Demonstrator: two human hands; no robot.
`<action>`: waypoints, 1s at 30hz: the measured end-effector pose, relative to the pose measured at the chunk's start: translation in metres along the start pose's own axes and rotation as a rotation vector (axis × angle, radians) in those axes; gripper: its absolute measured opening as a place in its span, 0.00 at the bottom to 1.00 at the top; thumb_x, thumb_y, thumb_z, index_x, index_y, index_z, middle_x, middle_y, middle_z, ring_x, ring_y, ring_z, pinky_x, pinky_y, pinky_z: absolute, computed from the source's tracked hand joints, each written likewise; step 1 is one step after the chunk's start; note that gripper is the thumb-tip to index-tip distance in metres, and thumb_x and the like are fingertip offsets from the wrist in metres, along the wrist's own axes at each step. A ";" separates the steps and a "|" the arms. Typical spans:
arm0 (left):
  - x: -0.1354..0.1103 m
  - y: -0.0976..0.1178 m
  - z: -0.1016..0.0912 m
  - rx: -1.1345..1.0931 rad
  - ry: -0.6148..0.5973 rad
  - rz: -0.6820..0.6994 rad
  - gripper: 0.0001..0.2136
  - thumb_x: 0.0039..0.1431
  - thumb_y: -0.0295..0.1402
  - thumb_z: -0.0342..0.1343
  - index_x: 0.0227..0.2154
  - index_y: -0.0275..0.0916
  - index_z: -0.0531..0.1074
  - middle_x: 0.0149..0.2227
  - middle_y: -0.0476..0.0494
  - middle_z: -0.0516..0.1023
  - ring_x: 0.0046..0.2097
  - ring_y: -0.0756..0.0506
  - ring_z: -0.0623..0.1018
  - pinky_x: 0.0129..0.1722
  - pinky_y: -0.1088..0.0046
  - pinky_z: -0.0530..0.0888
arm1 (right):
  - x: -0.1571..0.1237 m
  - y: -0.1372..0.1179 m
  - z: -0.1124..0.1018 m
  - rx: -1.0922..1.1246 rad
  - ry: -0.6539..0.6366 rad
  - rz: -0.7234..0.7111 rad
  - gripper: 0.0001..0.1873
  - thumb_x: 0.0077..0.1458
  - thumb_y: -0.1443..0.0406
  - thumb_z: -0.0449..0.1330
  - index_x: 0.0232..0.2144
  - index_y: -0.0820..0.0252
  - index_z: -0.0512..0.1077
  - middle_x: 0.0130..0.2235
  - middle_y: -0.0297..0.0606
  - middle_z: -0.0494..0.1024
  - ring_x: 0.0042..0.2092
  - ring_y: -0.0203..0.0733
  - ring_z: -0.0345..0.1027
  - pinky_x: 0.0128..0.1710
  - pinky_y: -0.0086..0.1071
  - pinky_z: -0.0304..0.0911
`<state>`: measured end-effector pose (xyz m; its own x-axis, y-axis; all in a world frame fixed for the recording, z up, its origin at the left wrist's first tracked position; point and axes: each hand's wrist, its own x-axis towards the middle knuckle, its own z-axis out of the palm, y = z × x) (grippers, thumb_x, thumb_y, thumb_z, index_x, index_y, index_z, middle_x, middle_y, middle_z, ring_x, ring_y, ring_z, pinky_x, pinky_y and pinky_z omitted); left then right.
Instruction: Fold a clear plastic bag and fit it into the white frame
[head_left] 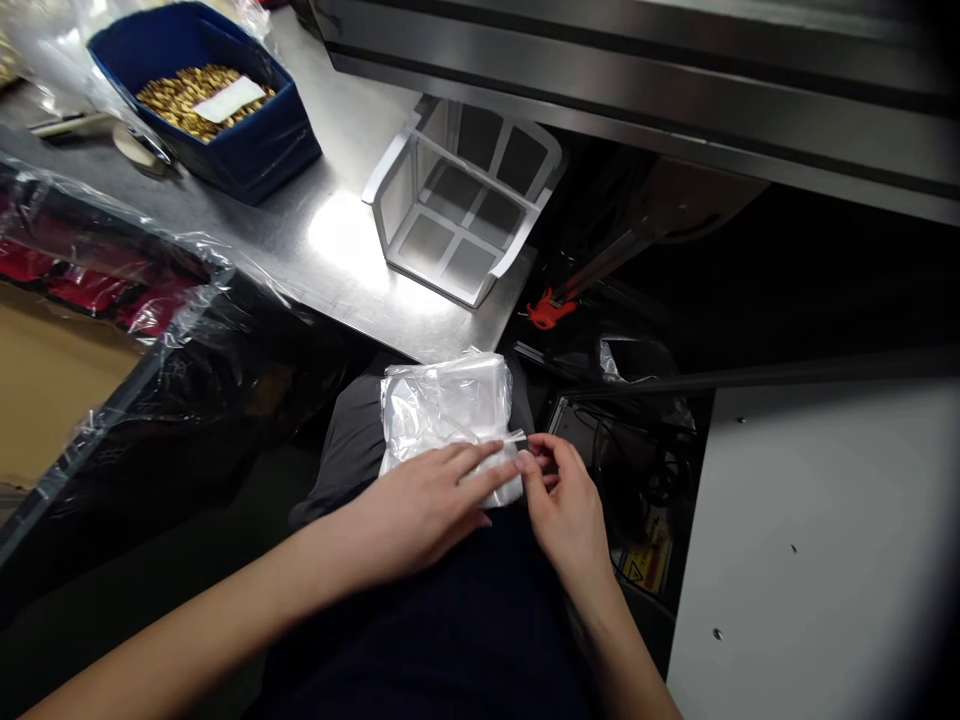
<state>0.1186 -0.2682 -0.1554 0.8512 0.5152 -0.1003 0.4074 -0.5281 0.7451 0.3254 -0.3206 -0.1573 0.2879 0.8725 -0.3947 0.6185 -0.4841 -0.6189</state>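
Note:
A stack of clear plastic bags [450, 395] lies on the person's lap, its film creased and shiny. My left hand [439, 490] rests flat across the lower part of the stack, fingers stretched out toward the right edge. At that edge, my right hand [562, 490] is closed, thumb against fingers, pinching the corner of a plastic bag [514, 437]. The left fingertips lie close beside the right thumb. Part of the stack is hidden under the left hand.
A metal bench [300, 250] carries a blue bin [277, 150] of small gold-coloured parts [180, 97] and a white slotted basket [465, 235]. A plastic-wrapped crate [112, 420] stands at left, a white panel [817, 560] at right. A metal beam [637, 90] crosses above.

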 end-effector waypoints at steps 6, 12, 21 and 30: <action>-0.018 0.016 0.017 0.104 -0.004 0.249 0.23 0.71 0.34 0.47 0.67 0.45 0.56 0.69 0.40 0.62 0.67 0.37 0.64 0.66 0.56 0.63 | 0.057 0.012 0.015 0.201 -0.264 0.063 0.35 0.60 0.42 0.54 0.57 0.62 0.66 0.53 0.49 0.77 0.53 0.47 0.74 0.54 0.39 0.67; -0.042 0.005 0.007 0.004 0.403 -0.006 0.15 0.66 0.25 0.52 0.54 0.38 0.70 0.53 0.37 0.76 0.54 0.42 0.74 0.53 0.66 0.74 | 0.068 0.011 0.027 0.105 -0.322 0.052 0.39 0.53 0.43 0.62 0.59 0.60 0.63 0.55 0.51 0.75 0.54 0.53 0.72 0.54 0.45 0.65; -0.069 -0.032 0.000 0.148 0.025 -0.078 0.16 0.70 0.34 0.46 0.58 0.47 0.68 0.64 0.48 0.70 0.67 0.35 0.62 0.63 0.50 0.65 | 0.075 0.018 0.024 0.131 -0.467 0.019 0.32 0.49 0.49 0.68 0.53 0.57 0.71 0.52 0.45 0.79 0.51 0.54 0.73 0.51 0.43 0.66; -0.073 -0.057 0.043 -0.568 0.730 -0.793 0.20 0.64 0.44 0.55 0.54 0.40 0.68 0.57 0.33 0.70 0.56 0.34 0.73 0.57 0.53 0.69 | 0.072 0.016 0.033 0.244 -0.404 0.071 0.39 0.43 0.48 0.71 0.53 0.60 0.68 0.52 0.48 0.77 0.53 0.58 0.71 0.53 0.46 0.64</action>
<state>0.0475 -0.3048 -0.2196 -0.0289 0.9158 -0.4007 0.3718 0.3819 0.8461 0.3316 -0.2674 -0.2183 -0.0140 0.7643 -0.6446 0.4040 -0.5854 -0.7029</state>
